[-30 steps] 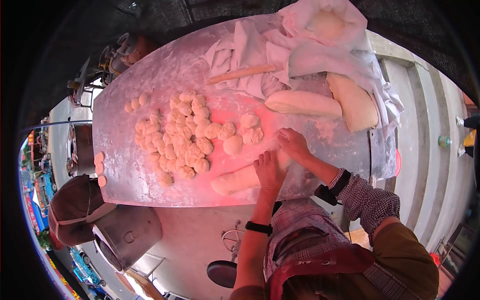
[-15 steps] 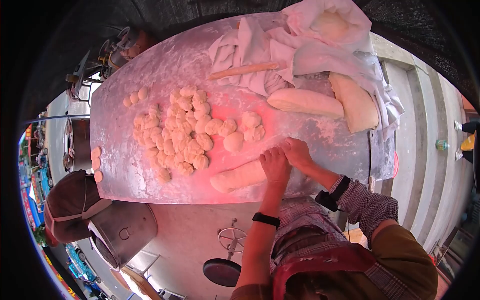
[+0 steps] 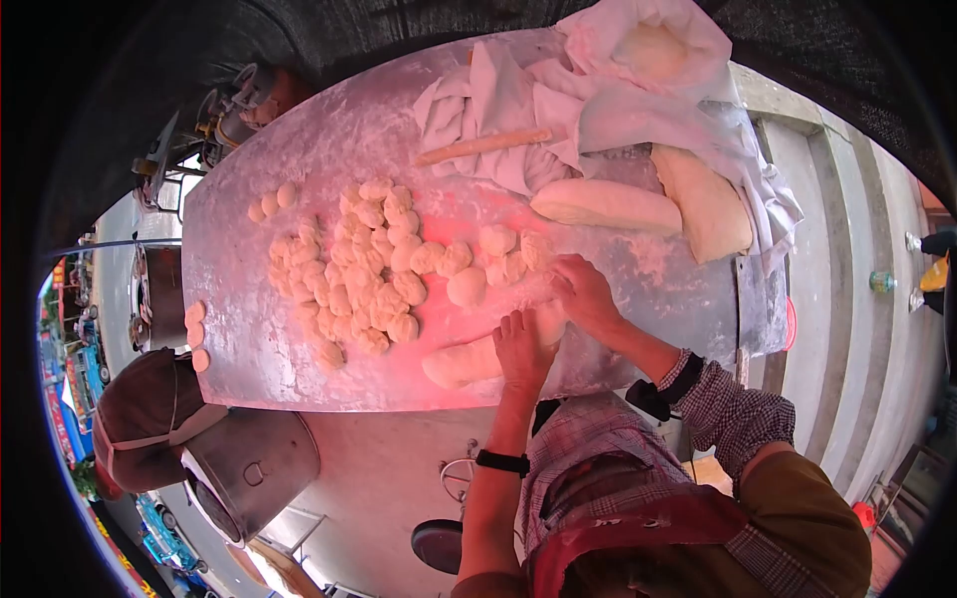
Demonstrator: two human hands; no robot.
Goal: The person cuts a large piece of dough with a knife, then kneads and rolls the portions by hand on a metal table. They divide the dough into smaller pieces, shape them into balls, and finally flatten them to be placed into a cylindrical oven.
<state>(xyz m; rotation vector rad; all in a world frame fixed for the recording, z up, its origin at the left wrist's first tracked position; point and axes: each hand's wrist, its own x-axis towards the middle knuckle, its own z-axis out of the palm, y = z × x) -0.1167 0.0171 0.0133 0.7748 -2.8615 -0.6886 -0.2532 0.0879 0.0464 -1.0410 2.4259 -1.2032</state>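
Observation:
A thick roll of dough [image 3: 464,364] lies near the table's front edge. My left hand [image 3: 523,349] is wrapped over its right part, and the roll's end [image 3: 548,321] shows just beyond the fingers. My right hand [image 3: 588,299] is a little farther up and right, fingers apart, with no dough visible in it. Close to its fingertips sits a torn dough piece [image 3: 535,250], beside a few other lumps [image 3: 496,239]. To the left spreads a large heap of dough pieces [image 3: 364,264] on the floured table [image 3: 234,339].
Farther back lie a rolling pin [image 3: 483,147], crumpled cloth [image 3: 498,90] and an open flour sack [image 3: 653,50]. Two big dough slabs [image 3: 608,204] rest at right. Small dough rounds [image 3: 196,324] line the left edge. A stool [image 3: 437,545] and a metal drum [image 3: 254,463] stand below.
My hands have moved apart; the left slid left along the roll, the right moved slightly up. A new dough piece now lies beside the lumps near my right hand.

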